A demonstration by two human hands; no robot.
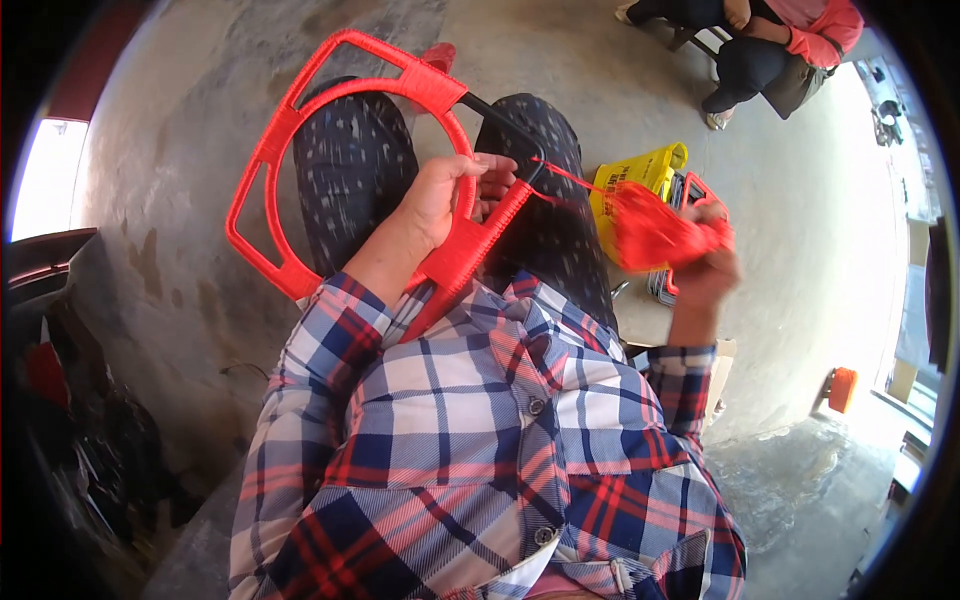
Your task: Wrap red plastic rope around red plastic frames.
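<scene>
A square frame with a round inner ring lies tilted across my lap, mostly wrapped in red cord. One corner is bare black bar. My left hand grips the inner ring, its thumb and fingers near that corner. Off to the right, my right hand is closed on a loose bundle of red cord, both blurred by motion. A strand runs taut from the bundle to the black corner, just beyond my left fingertips.
Beside my right knee stand a yellow bag and black-and-red frames, partly hidden by the bundle. Another person sits at the far right. An orange object is at the right, with dark clutter on the left.
</scene>
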